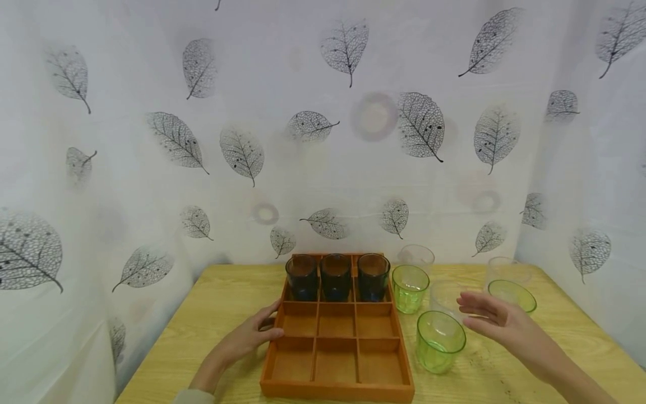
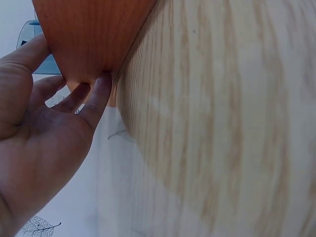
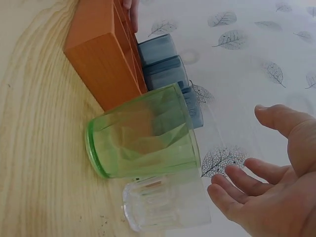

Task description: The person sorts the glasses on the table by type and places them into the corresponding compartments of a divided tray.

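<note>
My left hand [image 1: 244, 339] holds the left wall of a wooden compartment tray [image 1: 335, 390]; its thumb reaches the rim and other fingertips lie against the outer side. Three dark blue glasses stand in the tray's back row: left glass [image 1: 303, 280], middle glass [image 1: 335, 280], right glass [image 1: 373, 280]. The middle and front compartments hold nothing. Right of the tray, my right hand [image 1: 510, 328] hovers with loosely extended fingers, apart from the near green glass [image 1: 441, 345]. In the right wrist view that green glass [image 3: 143, 138] stands beside a clear glass [image 3: 165, 205].
Another green glass [image 1: 410, 292] stands by the tray's back right side. A third green glass [image 1: 512, 296] is partly hidden behind my right hand. Clear glasses stand among them, one at the back [image 1: 416, 255] and one far right [image 1: 507, 270]. A leaf-print curtain [image 1: 323, 168] surrounds the wooden table [image 1: 222, 292].
</note>
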`<state>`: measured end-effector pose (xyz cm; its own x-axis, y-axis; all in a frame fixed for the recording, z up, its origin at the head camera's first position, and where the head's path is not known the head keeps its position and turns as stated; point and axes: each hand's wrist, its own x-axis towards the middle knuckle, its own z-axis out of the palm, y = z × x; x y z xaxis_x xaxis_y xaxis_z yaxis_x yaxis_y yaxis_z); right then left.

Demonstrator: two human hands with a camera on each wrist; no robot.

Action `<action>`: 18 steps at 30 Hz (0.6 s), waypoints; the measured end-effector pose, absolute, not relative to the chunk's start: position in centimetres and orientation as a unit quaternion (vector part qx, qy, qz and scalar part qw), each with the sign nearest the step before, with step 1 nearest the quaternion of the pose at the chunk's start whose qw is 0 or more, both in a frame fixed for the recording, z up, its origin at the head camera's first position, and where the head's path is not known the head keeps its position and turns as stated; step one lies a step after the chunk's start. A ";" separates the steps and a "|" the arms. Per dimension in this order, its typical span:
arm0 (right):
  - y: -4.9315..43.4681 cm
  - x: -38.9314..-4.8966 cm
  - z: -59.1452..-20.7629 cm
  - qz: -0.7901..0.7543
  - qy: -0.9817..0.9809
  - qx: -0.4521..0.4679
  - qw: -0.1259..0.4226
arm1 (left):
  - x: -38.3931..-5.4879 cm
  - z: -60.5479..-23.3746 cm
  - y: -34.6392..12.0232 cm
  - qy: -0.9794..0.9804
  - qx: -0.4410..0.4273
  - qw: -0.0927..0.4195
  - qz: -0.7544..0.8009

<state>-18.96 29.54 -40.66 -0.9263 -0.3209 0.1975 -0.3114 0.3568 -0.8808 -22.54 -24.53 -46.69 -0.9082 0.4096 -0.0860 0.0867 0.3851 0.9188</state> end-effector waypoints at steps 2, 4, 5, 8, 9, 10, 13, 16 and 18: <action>29.9 -18.8 -41.1 -0.540 0.821 -0.186 0.009 | -22.6 -46.7 -24.5 0.819 0.152 0.151 0.533; 30.1 -18.6 -41.5 -0.548 0.817 -0.180 0.014 | -22.6 -46.7 -24.4 0.818 0.154 0.152 0.533; 30.2 -18.5 -41.7 -0.551 0.816 -0.177 0.016 | -22.6 -46.7 -24.4 0.818 0.155 0.153 0.533; 30.4 -18.3 -42.3 -0.553 0.816 -0.167 0.021 | -22.6 -46.7 -24.4 0.815 0.155 0.155 0.537; 30.4 -18.2 -42.6 -0.554 0.817 -0.159 0.027 | -22.6 -46.7 -24.4 0.814 0.155 0.156 0.537; 30.3 -18.1 -42.8 -0.558 0.815 -0.150 0.034 | -22.6 -46.7 -24.4 0.814 0.154 0.157 0.538; 30.2 -18.0 -43.6 -0.569 0.810 -0.135 0.042 | -22.6 -46.7 -24.4 0.814 0.153 0.156 0.538; 30.1 -17.9 -44.6 -0.580 0.801 -0.143 0.039 | -22.5 -46.6 -24.3 0.815 0.153 0.153 0.537; 30.0 -17.8 -45.2 -0.581 0.799 -0.153 0.031 | -22.5 -46.6 -24.3 0.815 0.155 0.152 0.537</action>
<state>-17.82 29.97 -45.25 -0.9510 -0.2812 0.1282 -0.2085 0.2778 -0.9377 -22.46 -24.33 -46.59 -0.9061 0.4152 -0.0809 0.0899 0.3757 0.9224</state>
